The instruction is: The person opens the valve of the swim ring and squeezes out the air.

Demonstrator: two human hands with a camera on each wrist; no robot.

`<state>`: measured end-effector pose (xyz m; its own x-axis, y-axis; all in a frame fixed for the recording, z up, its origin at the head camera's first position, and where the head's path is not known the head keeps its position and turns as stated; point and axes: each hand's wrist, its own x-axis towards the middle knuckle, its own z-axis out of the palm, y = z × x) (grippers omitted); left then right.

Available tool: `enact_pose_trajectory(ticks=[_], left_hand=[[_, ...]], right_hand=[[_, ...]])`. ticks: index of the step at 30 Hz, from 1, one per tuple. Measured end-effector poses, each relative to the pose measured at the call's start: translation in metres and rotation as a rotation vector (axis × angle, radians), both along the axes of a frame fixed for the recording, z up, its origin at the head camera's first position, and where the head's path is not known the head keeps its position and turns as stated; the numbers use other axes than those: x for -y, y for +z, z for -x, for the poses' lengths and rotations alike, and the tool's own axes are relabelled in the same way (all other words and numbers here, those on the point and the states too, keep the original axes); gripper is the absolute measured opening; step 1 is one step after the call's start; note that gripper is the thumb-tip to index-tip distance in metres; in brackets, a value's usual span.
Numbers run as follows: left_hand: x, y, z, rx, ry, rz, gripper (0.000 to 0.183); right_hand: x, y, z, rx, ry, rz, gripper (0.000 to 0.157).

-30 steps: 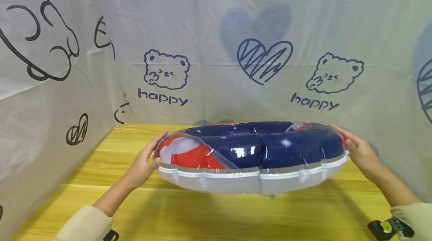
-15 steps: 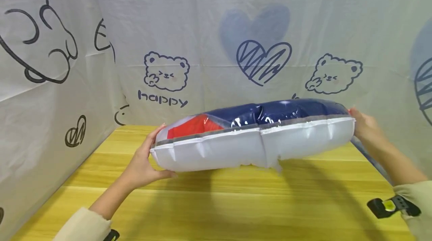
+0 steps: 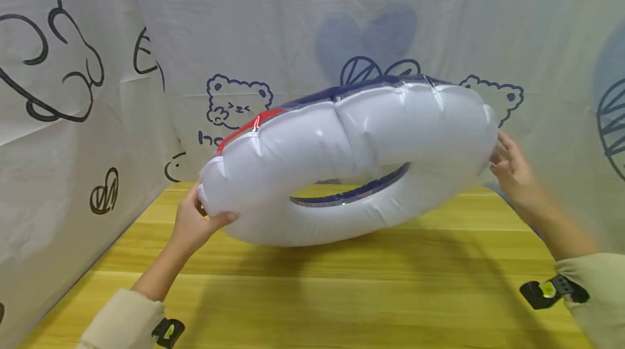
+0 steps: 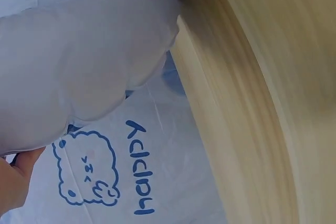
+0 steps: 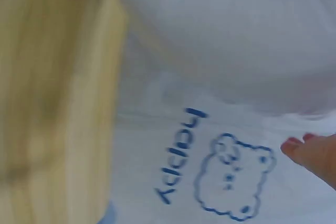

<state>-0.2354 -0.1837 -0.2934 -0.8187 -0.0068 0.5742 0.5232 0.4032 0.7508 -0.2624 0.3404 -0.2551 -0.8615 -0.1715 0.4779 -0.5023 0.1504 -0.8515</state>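
Note:
An inflatable swim ring (image 3: 303, 143) is held tilted above the table, its plain white underside facing me. Strips of its navy and red printed side show along the upper edge and inside the hole. My left hand (image 3: 192, 224) grips the ring's left end, thumb over the white underside and fingers behind, partly hidden. At the right end, my right hand (image 3: 520, 181) has its fingers loosely bent beside the ring. In the right wrist view, a gap shows between the right hand's fingertips (image 5: 294, 144) and the blurred white ring (image 5: 236, 40).
The yellow wood-grain table (image 3: 312, 305) lies under the ring. White cloth (image 3: 303, 29) printed with hearts, bears and "happy" hangs behind it, with more cloth (image 3: 44, 175) along the left side. A black strap (image 3: 554, 290) sits at the right sleeve.
The swim ring has risen and tipped up, turning from its navy side to its white underside. The right hand has come off the ring's right end; the left keeps its hold.

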Motion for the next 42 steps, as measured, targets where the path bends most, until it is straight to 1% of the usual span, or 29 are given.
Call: enact_pose_trajectory(ticks=[2, 4, 6, 9, 11, 14, 17, 20, 23, 25, 29, 32, 34, 38, 42], left_hand=[[0.002, 0.001, 0.001, 0.039, 0.011, -0.04, 0.059], [0.004, 0.001, 0.001, 0.076, 0.006, -0.089, 0.051], [0.006, 0.0, 0.001, 0.117, -0.009, -0.147, 0.046], [0.008, -0.002, 0.001, 0.188, -0.022, -0.251, 0.037], [0.008, -0.002, 0.0, 0.247, -0.027, -0.311, 0.034], [0.007, -0.003, -0.001, 0.34, -0.034, -0.382, 0.038], [0.006, -0.006, -0.002, 0.436, -0.064, -0.439, 0.048], [0.005, -0.01, -0.002, 0.508, -0.071, -0.448, 0.058], [0.005, -0.016, -0.002, 0.545, -0.064, -0.412, 0.066], [0.005, -0.019, -0.002, 0.551, -0.044, -0.379, 0.067], [0.007, -0.025, 0.002, 0.55, 0.021, -0.295, 0.069], [0.011, -0.029, 0.006, 0.583, 0.065, -0.221, 0.073], [0.013, -0.031, 0.006, 0.621, 0.064, -0.171, 0.078], [0.017, -0.037, 0.005, 0.688, 0.051, -0.063, 0.083], [0.016, -0.045, 0.001, 0.747, 0.034, 0.044, 0.083]], right_hand=[[0.005, -0.011, 0.001, 0.049, -0.086, -0.085, 0.081], [0.013, -0.024, 0.001, 0.099, -0.148, -0.153, 0.085], [0.022, -0.038, 0.001, 0.137, -0.188, -0.233, 0.088], [0.04, -0.058, 0.0, 0.216, -0.206, -0.285, 0.095], [0.051, -0.071, -0.001, 0.268, -0.209, -0.278, 0.099], [0.067, -0.086, -0.004, 0.308, -0.198, -0.21, 0.102], [0.078, -0.098, -0.006, 0.288, -0.175, -0.129, 0.099], [0.087, -0.104, -0.008, 0.223, -0.17, -0.084, 0.095], [0.094, -0.103, -0.011, 0.168, -0.215, -0.08, 0.094], [0.096, -0.099, -0.013, 0.163, -0.252, -0.094, 0.095], [0.098, -0.088, -0.016, 0.21, -0.344, -0.166, 0.099], [0.099, -0.078, -0.017, 0.254, -0.396, -0.228, 0.1], [0.097, -0.073, -0.018, 0.278, -0.42, -0.275, 0.099], [0.091, -0.063, -0.017, 0.328, -0.436, -0.371, 0.096], [0.086, -0.058, -0.018, 0.376, -0.413, -0.426, 0.094]])
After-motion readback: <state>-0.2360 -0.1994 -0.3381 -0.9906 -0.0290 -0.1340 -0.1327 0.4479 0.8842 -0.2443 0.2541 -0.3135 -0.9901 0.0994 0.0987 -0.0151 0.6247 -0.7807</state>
